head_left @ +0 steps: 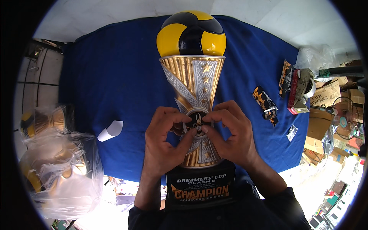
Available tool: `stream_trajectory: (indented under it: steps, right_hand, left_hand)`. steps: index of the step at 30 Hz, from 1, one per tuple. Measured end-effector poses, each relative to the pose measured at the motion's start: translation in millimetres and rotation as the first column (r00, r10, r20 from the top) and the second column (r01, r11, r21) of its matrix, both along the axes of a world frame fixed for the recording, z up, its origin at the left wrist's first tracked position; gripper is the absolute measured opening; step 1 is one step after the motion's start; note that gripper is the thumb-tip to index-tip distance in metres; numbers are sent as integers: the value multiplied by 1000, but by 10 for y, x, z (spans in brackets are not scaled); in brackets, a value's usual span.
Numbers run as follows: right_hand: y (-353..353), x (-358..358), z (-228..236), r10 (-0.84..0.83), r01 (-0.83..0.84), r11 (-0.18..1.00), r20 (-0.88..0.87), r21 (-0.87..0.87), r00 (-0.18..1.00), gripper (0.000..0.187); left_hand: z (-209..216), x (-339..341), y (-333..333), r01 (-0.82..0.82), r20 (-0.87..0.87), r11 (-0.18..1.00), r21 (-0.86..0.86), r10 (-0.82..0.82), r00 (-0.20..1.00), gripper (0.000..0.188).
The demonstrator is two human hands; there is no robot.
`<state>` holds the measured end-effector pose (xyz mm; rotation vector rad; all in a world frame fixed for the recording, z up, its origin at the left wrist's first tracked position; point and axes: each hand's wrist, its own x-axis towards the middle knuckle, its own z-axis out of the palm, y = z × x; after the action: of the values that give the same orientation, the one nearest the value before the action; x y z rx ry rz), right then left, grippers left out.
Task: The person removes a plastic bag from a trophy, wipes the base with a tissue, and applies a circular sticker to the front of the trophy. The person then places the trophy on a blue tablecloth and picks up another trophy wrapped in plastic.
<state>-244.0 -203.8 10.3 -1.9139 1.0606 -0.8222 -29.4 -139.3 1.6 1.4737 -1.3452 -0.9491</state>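
Gold-and-silver trophy (pixel 188 78) stretches across the blue cloth (pixel 130 69), yellow-and-black ball (pixel 191 36) at the far end, black base (pixel 201 184) nearest the person. Left hand (pixel 165 140) and right hand (pixel 237 138) are both pinched in narrow, thumbs and fingers holding the round black disc (pixel 197 118) at its waist. White paper (pixel 110 131) is chilling off left.

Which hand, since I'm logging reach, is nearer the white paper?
Left. The left hand is to the right of the white paper, at the round emblem; the right hand is farther away, on the emblem's other side.
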Motion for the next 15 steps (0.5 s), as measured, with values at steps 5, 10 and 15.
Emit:
stream_trajectory:
  steps: [5,10,15]
  right_hand:
    - [8,3,4,-6,6,1000,-1,4,1000,26]
    - [12,8,-8,-9,9,1000,2,-1,1000,26]
    - [23,10,-12,-19,19,1000,10,4,1000,26]
  left_hand:
    - [-10,0,-3,3,-10,1000,-7,-3,1000,34]
    - [-20,-2,-11,-9,-17,1000,-10,9,1000,32]
    - [-25,-19,-23,-36,-26,999,-24,35,999,29]
